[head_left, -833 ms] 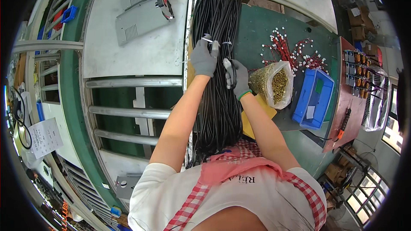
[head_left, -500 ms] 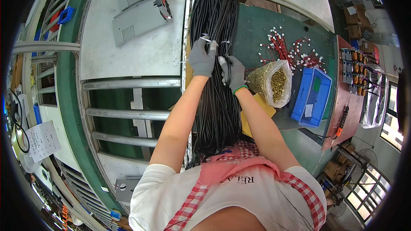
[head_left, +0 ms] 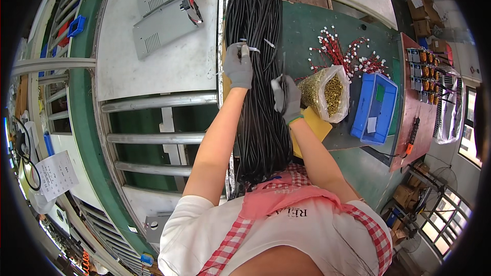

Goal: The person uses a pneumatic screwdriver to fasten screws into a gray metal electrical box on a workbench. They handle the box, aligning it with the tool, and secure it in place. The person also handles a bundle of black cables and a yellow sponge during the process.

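Observation:
A long bundle of black cables [head_left: 261, 97] lies lengthwise along the left edge of the green workbench [head_left: 312, 30]. My left hand [head_left: 239, 66], in a grey glove, grips a white cable tie [head_left: 250, 48] on top of the bundle. My right hand [head_left: 286, 99], also gloved, holds a small dark cutting tool upright over the bundle's right side, a little nearer to me than the left hand.
To the right sit a clear bag of small brass parts [head_left: 327, 92], a blue plastic bin [head_left: 376, 107], red wires with white connectors [head_left: 348, 53] and a yellow sheet [head_left: 312, 130]. Grey metal panels [head_left: 163, 15] lie on a conveyor at left.
My right hand has moved away from the left hand, down and to the right along the bundle. My left hand stays on the white tie.

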`<state>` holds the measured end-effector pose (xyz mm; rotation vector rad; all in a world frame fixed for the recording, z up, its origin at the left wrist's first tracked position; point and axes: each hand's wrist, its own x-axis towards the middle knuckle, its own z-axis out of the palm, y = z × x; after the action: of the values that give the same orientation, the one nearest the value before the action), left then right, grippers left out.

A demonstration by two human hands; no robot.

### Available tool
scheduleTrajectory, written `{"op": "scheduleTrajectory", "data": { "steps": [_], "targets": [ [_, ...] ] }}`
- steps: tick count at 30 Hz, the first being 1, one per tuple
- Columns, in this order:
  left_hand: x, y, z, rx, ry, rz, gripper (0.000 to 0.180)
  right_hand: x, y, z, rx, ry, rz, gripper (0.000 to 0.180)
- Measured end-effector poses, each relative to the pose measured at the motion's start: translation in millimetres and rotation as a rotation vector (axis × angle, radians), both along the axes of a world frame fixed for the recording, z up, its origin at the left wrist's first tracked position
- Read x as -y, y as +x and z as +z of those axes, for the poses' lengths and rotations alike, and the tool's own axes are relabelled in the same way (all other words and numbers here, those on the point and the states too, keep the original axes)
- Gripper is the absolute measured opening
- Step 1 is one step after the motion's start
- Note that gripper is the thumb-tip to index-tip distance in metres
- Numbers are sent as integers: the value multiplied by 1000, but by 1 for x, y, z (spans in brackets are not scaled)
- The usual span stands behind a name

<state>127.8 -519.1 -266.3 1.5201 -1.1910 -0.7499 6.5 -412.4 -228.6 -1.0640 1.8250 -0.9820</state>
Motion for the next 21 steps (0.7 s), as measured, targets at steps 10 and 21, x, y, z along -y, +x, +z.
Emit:
{"op": "scheduleTrajectory", "data": {
  "steps": [10,21],
  "targets": [
    [-2,-2,6,-43,-54,29,13,18,-4,44,699,304,281,32],
    [-13,-2,25,86,-341,-123,10,29,16,33,685,241,141,27]
  ]
}}
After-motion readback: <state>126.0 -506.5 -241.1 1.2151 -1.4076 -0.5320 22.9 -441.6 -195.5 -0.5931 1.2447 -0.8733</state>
